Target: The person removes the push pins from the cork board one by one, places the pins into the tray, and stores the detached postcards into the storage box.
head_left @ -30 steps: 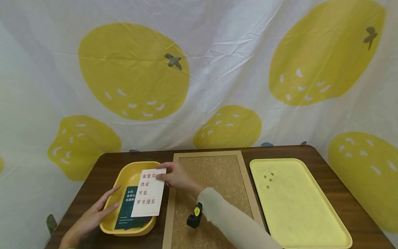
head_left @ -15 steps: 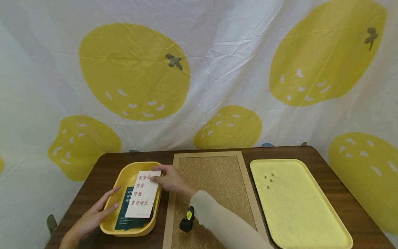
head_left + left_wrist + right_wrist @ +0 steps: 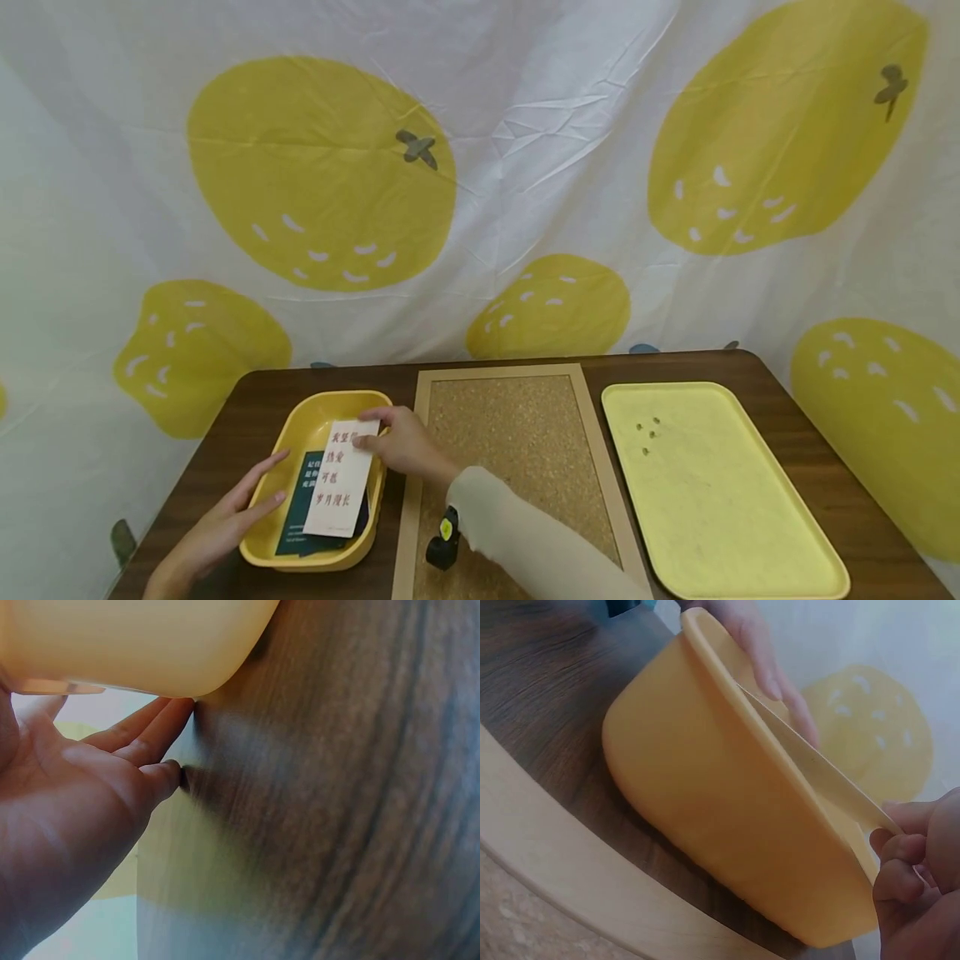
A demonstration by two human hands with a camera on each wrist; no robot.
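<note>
My right hand (image 3: 401,442) pinches a white card (image 3: 341,479) with red Chinese characters by its upper right edge. The card sits tilted within the yellow basin (image 3: 330,406), overlapping a dark green card (image 3: 297,500) with white print. From the right wrist view, the white card (image 3: 829,769) appears edge-on, slanting across the basin's rim, thumb and fingers at its near end. At the basin's left side rests my left hand (image 3: 225,521), its thumb and forefinger reaching over the rim. The left wrist view shows other fingers (image 3: 154,735) extended along the outer wall, near the tabletop.
A wood-framed cork board (image 3: 510,417) lies in the middle of the brown table (image 3: 217,467), under my right forearm. To its right is a pale yellow tray (image 3: 727,492) with several tiny objects (image 3: 651,433) near its back left. A lemon-print cloth (image 3: 487,192) hangs behind.
My right hand has moved left and toward me, carrying the white card further over the green card and lower into the basin. My left hand keeps its place.
</note>
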